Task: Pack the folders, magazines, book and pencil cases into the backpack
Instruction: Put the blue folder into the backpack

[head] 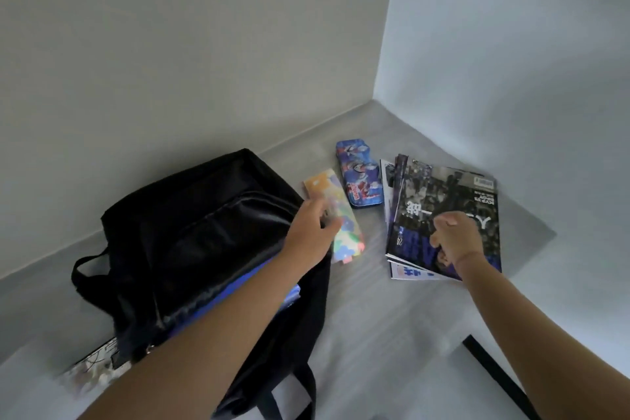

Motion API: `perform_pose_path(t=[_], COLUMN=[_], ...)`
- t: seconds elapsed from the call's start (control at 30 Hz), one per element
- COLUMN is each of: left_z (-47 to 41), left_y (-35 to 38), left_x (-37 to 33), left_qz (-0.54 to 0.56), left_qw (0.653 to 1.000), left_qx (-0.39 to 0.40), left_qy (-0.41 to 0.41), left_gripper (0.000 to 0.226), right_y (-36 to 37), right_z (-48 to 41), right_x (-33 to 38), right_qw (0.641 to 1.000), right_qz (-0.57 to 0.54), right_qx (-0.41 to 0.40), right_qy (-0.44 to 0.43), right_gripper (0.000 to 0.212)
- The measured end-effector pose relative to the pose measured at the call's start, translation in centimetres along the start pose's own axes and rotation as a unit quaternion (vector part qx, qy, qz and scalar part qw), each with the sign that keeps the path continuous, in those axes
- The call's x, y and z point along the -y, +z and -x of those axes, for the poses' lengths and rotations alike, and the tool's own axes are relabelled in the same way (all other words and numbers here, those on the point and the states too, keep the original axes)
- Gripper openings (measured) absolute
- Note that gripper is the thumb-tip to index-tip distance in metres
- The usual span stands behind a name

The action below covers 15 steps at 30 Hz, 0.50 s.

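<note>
A black backpack [191,222] lies open on the grey table, with blue folders [238,286] showing in its mouth. My left hand [312,232] reaches across the bag's right edge, and its blurred fingers curl over the middle of a colourful pencil case [351,242]. A blue printed pencil case [358,177] lies just behind that one. To the right is a fanned stack of magazines [450,191]. My right hand [455,239] hovers over the dark top cover with its fingers curled and nothing visibly pinched.
White walls meet in a corner behind the table [368,317]. A printed, pale book or sheet [95,365] sticks out from under the backpack at the lower left. A black strip [497,378] runs along the table's lower right edge.
</note>
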<state>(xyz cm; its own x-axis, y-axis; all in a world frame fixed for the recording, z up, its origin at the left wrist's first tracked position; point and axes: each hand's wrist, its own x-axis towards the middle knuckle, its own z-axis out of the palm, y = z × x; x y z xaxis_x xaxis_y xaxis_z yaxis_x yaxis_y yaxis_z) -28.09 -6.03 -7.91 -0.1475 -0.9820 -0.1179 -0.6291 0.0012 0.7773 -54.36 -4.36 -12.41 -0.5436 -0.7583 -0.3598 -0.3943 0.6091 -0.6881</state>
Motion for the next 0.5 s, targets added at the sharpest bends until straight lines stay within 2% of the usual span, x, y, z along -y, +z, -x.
perform_pose_path(t=[0.13, 0.33, 0.43, 0.5], left_z=[-4.5, -7.7, -8.5, -8.5], left_y=[6.1, 10.9, 11.7, 11.4], left_x=[-4.2, -5.8, -5.6, -5.4], left_qz=[0.065, 0.046, 0.026, 0.045], left_qw=[0.991, 0.98, 0.98, 0.981], left_qx=[0.072, 0.114, 0.11, 0.09], left_qy=[-0.089, -0.157, -0.165, -0.167], left_gripper=[0.042, 0.049, 0.048, 0.044], right_y=[-2.7, -4.8, -4.2, -3.0], right_z=[-2.9, -7.1, -7.1, -6.3], right_x=[0.1, -1.7, -0.9, 0.7], right_qw=[0.999, 0.998, 0.998, 0.998], right_qz=[0.02, 0.036, 0.046, 0.022], right_qx=[-0.046, -0.035, -0.049, -0.024], right_qy=[0.007, 0.039, -0.005, -0.047], right_gripper=[0.036, 0.044, 0.039, 0.033])
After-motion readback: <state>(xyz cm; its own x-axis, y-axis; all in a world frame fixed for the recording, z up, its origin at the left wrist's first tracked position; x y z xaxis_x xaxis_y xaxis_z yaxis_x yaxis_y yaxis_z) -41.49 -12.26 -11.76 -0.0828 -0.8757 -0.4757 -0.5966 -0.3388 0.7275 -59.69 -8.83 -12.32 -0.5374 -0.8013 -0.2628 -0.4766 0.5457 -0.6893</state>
